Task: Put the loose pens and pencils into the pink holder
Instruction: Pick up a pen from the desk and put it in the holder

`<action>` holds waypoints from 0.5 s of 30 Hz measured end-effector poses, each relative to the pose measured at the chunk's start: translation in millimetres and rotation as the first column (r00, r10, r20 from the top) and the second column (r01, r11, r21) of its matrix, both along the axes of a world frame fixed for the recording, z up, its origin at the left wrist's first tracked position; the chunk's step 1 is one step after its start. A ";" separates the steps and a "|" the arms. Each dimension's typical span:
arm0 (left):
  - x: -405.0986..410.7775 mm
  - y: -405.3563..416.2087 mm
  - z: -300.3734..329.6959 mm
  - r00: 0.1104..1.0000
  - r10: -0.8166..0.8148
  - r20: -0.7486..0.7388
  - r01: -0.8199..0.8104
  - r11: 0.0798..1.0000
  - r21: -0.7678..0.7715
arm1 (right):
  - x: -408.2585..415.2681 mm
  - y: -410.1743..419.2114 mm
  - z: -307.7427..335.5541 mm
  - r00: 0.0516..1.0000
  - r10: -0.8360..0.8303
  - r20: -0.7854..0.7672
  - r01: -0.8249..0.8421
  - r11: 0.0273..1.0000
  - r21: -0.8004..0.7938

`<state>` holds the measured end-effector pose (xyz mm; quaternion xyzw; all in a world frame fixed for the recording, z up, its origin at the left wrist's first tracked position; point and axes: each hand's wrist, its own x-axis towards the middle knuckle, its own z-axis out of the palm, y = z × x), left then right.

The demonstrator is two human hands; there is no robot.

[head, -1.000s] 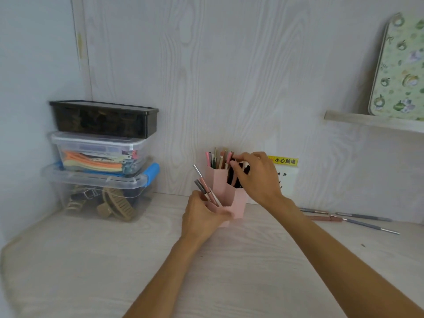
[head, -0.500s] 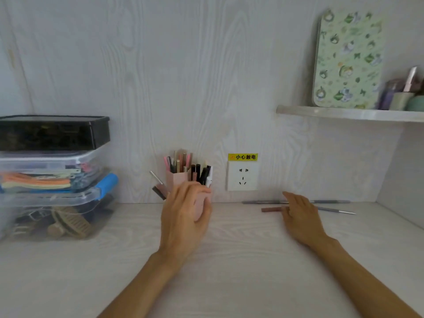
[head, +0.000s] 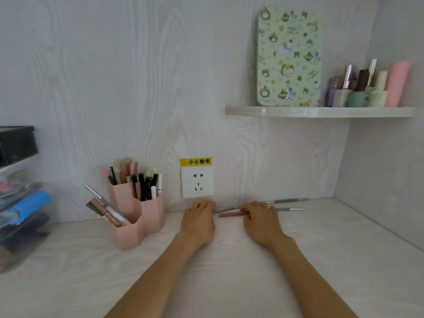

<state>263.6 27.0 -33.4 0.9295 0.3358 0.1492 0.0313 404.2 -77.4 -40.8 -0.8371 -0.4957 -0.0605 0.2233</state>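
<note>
We see both hands down on the pale wood-grain desk (head: 229,283), near the back wall. Left hand (head: 199,220) lies palm-down, fingers straight and relaxed, grasping nothing, fingertips just at the left end of a long grey pen (head: 286,200) lying along the wall. Right hand (head: 260,218) rests with its fingers over a short dusty-pink pencil (head: 230,214) and a 2nd thin grey pen (head: 290,209); we cannot tell if the fingers pinch anything or only touch. All 3 loose items lie flat on the desk, well apart from the pink 3-compartment plastic holder (head: 137,223), which stands upright left of the hands, already full of pens, with a few tilted out of its low front compartment. White wall socket (head: 197,185) with yellow warning label sits behind the left hand. Stacked clear storage boxes (head: 20,203) at far left; shelf (head: 319,112) upper right holds a green patterned tin (head: 288,58) and bottles.
</note>
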 end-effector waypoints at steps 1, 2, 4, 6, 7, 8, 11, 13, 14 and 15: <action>2.4 2.2 0.8 1.000 0.006 0.002 -0.006 1.000 0.018 | -1.1 0.5 0.5 1.000 0.011 0.000 -0.011 1.000 0.021; 3.0 3.3 2.2 1.000 0.010 0.005 -0.010 0.999 0.040 | -2.9 1.0 0.6 1.000 0.021 0.004 -0.021 0.999 0.042; 4.3 0.9 5.7 1.000 0.022 0.016 -0.023 0.996 0.090 | -3.6 1.6 1.3 0.999 0.033 0.027 -0.035 0.996 0.079; -0.9 -6.4 9.4 0.999 0.050 0.004 -0.050 0.988 0.146 | -5.3 3.0 1.3 0.997 0.054 0.053 -0.059 0.993 0.099; -8.2 -11.3 10.5 0.998 0.064 -0.013 -0.060 0.981 0.184 | -7.8 3.8 1.2 0.995 0.081 0.060 -0.087 0.991 0.099; -16.9 -16.6 12.0 0.997 0.076 -0.031 -0.067 0.972 0.226 | -9.2 4.5 1.6 0.991 0.122 0.063 -0.127 0.987 0.094; -57.5 -27.6 12.7 0.994 0.111 -0.023 -0.099 0.949 0.298 | -21.2 8.4 3.5 0.959 0.269 0.088 -0.276 0.958 0.078; -91.1 -32.7 18.1 0.992 0.107 0.061 -0.120 0.949 0.290 | -37.7 12.7 5.5 0.932 0.352 0.084 -0.357 0.932 0.060; -105.6 -33.0 22.1 0.988 0.086 0.132 -0.120 0.952 0.281 | -46.9 14.4 6.3 0.920 0.384 0.073 -0.388 0.920 0.054; -122.0 -31.3 25.0 0.973 0.069 0.221 -0.125 0.960 0.252 | -59.1 17.3 5.6 0.908 0.415 0.054 -0.418 0.907 0.058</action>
